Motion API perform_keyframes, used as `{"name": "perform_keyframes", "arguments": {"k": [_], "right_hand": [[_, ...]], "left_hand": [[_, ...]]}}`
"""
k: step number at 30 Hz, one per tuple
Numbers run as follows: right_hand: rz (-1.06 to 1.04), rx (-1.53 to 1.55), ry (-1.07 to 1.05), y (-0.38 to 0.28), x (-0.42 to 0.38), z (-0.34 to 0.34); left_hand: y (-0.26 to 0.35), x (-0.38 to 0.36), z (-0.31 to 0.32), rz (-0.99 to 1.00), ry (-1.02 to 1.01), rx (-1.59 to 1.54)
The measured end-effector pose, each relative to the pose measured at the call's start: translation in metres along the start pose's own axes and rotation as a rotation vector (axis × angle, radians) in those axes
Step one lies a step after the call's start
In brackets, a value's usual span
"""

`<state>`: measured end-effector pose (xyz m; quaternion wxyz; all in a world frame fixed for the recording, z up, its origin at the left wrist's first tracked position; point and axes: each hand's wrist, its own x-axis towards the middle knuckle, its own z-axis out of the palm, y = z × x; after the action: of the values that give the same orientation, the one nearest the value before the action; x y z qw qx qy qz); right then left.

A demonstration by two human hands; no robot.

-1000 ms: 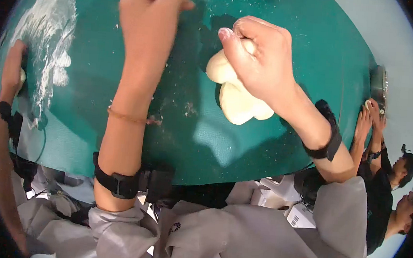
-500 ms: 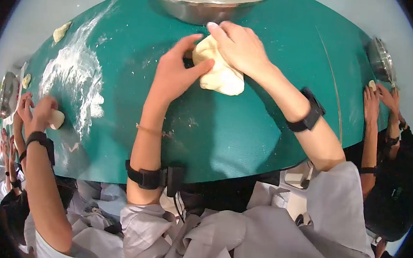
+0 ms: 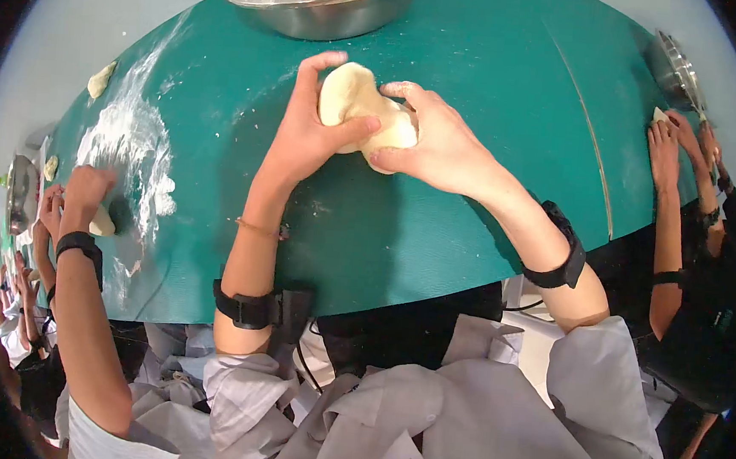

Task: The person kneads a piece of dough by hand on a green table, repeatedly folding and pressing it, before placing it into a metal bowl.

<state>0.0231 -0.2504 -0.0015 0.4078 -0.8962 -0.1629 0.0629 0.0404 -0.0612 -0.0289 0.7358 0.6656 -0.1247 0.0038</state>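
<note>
A pale, uneven lump of dough is gripped between my two hands above the green table. My left hand wraps its left side, thumb pressed across the front and fingers behind. Around the right end curls my right hand, its thumb below and its fingers over the top. The dough has a rounded lobe on the upper left and a fold in the middle. Part of it is hidden behind my fingers.
A metal bowl with floury contents stands beyond my hands. White flour is smeared on the green table to the left. Another person's hand works dough there. More hands and a metal bowl are at the right.
My right hand has moved from the top of the dough down to its right side. The dough now looks raised and turned. The view has shifted, so the bowl appears further left.
</note>
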Motion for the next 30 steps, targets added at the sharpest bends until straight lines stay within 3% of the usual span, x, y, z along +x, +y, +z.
{"name": "perform_keyframes", "arguments": {"k": [4,6,10,14,18,19,22,25,27,28,29,30], "right_hand": [[-0.044,0.219,0.001,-0.002,-0.007,-0.013],[-0.165,0.289,0.073,-0.003,-0.01,-0.021],[-0.373,0.43,0.109,-0.006,-0.003,-0.043],[-0.101,0.556,0.005,-0.017,0.001,-0.051],[-0.04,0.164,0.133,-0.002,0.01,-0.031],[0.162,0.563,-0.077,-0.004,0.004,-0.036],[0.289,1.287,-0.279,-0.018,-0.004,-0.023],[0.242,1.082,0.125,-0.032,0.01,-0.007],[0.162,0.935,0.291,-0.032,0.017,-0.012],[-0.005,0.899,0.318,-0.03,0.021,-0.017],[-0.089,0.791,0.299,-0.031,0.019,-0.024],[-0.164,0.685,0.281,-0.038,0.014,-0.033]], "left_hand": [[0.01,-0.004,-0.001,0.022,-0.132,0.06],[0.013,-0.002,-0.007,0.048,-0.251,0.007],[0.024,-0.006,0.0,0.038,-0.224,-0.317],[0.025,-0.007,0.001,-0.087,-0.063,-0.408],[0.018,-0.004,-0.008,-0.099,0.14,-0.337],[0.018,-0.003,-0.01,-0.072,0.166,-0.323],[0.014,-0.005,-0.008,0.051,0.181,-0.178],[0.012,-0.006,-0.006,0.241,0.008,0.06],[0.018,-0.007,-0.006,0.107,-0.05,-0.505],[0.024,-0.005,-0.008,0.045,-0.073,-0.785],[0.027,-0.004,-0.004,0.045,0.077,-0.69],[0.021,-0.003,-0.015,0.041,0.098,-0.659]]}}
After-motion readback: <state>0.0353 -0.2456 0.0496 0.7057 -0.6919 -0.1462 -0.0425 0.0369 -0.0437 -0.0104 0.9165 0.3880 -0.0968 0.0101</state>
